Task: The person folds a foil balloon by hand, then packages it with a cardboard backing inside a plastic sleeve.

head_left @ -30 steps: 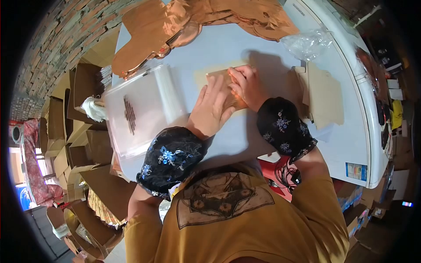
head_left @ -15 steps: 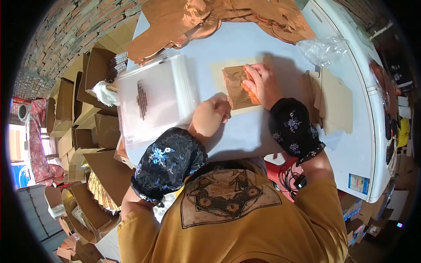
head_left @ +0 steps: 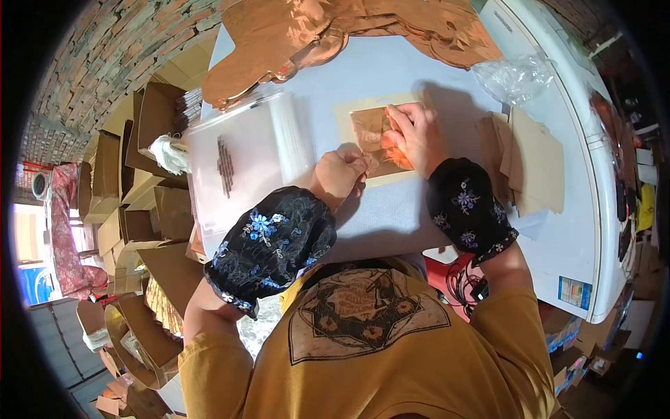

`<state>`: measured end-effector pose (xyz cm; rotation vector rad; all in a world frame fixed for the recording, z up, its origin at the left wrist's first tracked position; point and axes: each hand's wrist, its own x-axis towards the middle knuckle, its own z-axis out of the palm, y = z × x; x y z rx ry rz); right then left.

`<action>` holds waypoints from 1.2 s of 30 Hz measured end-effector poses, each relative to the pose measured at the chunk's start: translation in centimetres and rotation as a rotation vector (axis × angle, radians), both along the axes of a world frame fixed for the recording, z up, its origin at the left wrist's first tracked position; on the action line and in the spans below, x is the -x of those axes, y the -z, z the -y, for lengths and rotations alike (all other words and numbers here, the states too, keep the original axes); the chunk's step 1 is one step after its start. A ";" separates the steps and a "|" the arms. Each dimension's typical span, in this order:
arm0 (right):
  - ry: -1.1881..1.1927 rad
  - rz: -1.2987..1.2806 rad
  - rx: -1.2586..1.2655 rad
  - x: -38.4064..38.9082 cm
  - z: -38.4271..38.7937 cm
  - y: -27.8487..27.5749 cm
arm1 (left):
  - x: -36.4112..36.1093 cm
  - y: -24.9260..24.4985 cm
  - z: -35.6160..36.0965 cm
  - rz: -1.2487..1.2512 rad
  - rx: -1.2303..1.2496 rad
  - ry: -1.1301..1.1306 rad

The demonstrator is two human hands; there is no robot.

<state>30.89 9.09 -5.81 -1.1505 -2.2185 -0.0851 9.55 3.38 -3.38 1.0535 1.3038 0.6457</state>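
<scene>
A small copper-coloured foil sheet lies on a larger cream paper square on the pale table. My right hand presses on the sheet's right side, fingers curled over a crumpled orange piece that looks like cloth; its far part is hidden under the palm. At the lower left corner of the foil, my left hand has thumb and fingers pinched together. The foil's corner appears to be between them. Left of that hand sits a stack of clear plastic bags with dark print.
Large copper foil pieces cover the table's far edge. Crumpled clear plastic lies at the far right, with brown and cream card pieces nearer. A white appliance borders the right side. Cardboard boxes crowd the left.
My left hand has moved slightly right and up, its fingers now pinched at the foil's corner. My right hand has stayed nearly in place, with more of the orange piece showing.
</scene>
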 end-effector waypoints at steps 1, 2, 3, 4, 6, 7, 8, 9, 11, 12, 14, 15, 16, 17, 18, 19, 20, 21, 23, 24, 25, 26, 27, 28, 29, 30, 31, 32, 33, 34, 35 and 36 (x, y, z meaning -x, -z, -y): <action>-0.008 -0.008 0.001 0.0 0.0 0.0 | 0.1 0.4 -0.3 -0.114 -0.024 0.034; -0.016 -0.015 0.002 0.0 -0.1 0.0 | 0.1 0.7 -0.4 -0.226 -0.048 0.068; -0.025 -0.022 0.004 0.0 -0.2 -0.1 | -0.1 0.5 -0.3 -0.326 -0.140 0.071; -0.025 -0.026 0.007 0.0 -0.2 -0.1 | -0.5 0.3 0.0 -0.425 -0.231 0.075; -0.028 -0.034 0.017 0.1 -0.1 -0.2 | -1.2 -0.9 0.6 -0.573 -0.316 0.080; -0.029 -0.035 0.017 0.2 0.0 -0.2 | -1.5 -2.1 0.9 -0.621 -0.311 0.083; -0.030 -0.036 0.015 0.2 -0.1 -0.2 | -1.8 -2.7 1.0 -0.670 -0.307 0.086; -0.031 -0.037 0.013 0.2 0.0 -0.2 | -2.1 -2.6 1.2 -0.680 -0.328 0.071; -0.017 -0.027 0.023 0.2 0.1 -0.2 | -2.4 -2.5 1.6 -0.703 -0.369 0.039; -0.009 -0.025 0.025 0.2 0.0 -0.2 | -2.4 -2.3 1.6 -0.646 -0.396 0.010; -0.015 -0.028 0.015 0.2 -0.1 0.0 | -2.3 -1.0 1.5 -0.530 -0.448 -0.050; -0.019 -0.028 0.010 0.2 -0.1 0.1 | -2.2 -0.2 1.3 -0.519 -0.470 -0.034; -0.018 -0.027 0.009 0.2 -0.1 0.0 | -1.9 0.5 0.9 -0.508 -0.491 -0.018; -0.016 -0.026 0.006 0.2 0.0 -0.1 | -1.7 1.1 0.7 -0.498 -0.513 -0.002; -0.015 -0.025 0.004 0.2 0.0 -0.2 | -1.8 0.5 0.8 -0.433 -0.435 -0.018; -0.017 -0.024 0.000 0.3 0.1 -0.4 | -1.9 -0.6 0.9 -0.368 -0.357 -0.034; -0.018 -0.021 -0.004 0.3 0.1 -0.6 | -2.0 -1.2 1.0 -0.302 -0.279 -0.050; -0.020 -0.018 -0.009 0.3 0.2 -0.7 | -2.1 -0.7 0.9 -0.283 -0.281 -0.073; -0.016 -0.012 -0.010 0.3 0.2 -0.7 | -2.2 1.3 0.5 -0.245 -0.285 -0.122; -0.014 -0.009 -0.011 0.3 0.2 -0.7 | -2.2 2.0 0.5 -0.232 -0.305 -0.168; -0.018 -0.012 -0.013 0.3 0.1 -0.6 | -2.2 2.5 0.5 -0.219 -0.326 -0.213; -0.020 -0.015 -0.013 0.2 0.0 -0.5 | -2.2 3.1 0.5 -0.205 -0.345 -0.259; -0.023 -0.017 -0.013 0.2 0.0 -0.4 | -2.3 3.0 0.5 -0.280 -0.396 -0.242; -0.027 -0.025 -0.013 0.2 -0.1 -0.3 | -2.4 2.7 0.6 -0.354 -0.446 -0.225; -0.031 -0.033 -0.013 0.2 -0.1 -0.3 | -2.5 2.5 0.6 -0.429 -0.496 -0.208; -0.036 -0.040 -0.011 0.2 0.0 -0.2 | -2.5 2.4 0.7 -0.505 -0.525 -0.172; -0.034 -0.039 -0.005 0.2 0.0 -0.2 | -2.5 2.4 0.7 -0.582 -0.555 -0.135; -0.031 -0.037 0.000 0.2 0.0 -0.3 | -2.5 2.3 0.6 -0.658 -0.585 -0.097; -0.028 -0.036 0.004 0.2 0.0 -0.3 | -2.6 1.9 0.7 -0.679 -0.556 -0.087; -0.029 -0.037 0.009 0.2 0.1 -0.2 | -2.8 1.2 0.7 -0.701 -0.526 -0.078; -0.030 -0.038 0.013 0.1 0.0 -0.2 | -3.0 0.6 0.8 -0.722 -0.496 -0.069; -0.032 -0.040 0.015 0.1 0.0 -0.1 | -3.0 0.1 1.0 -0.745 -0.493 -0.055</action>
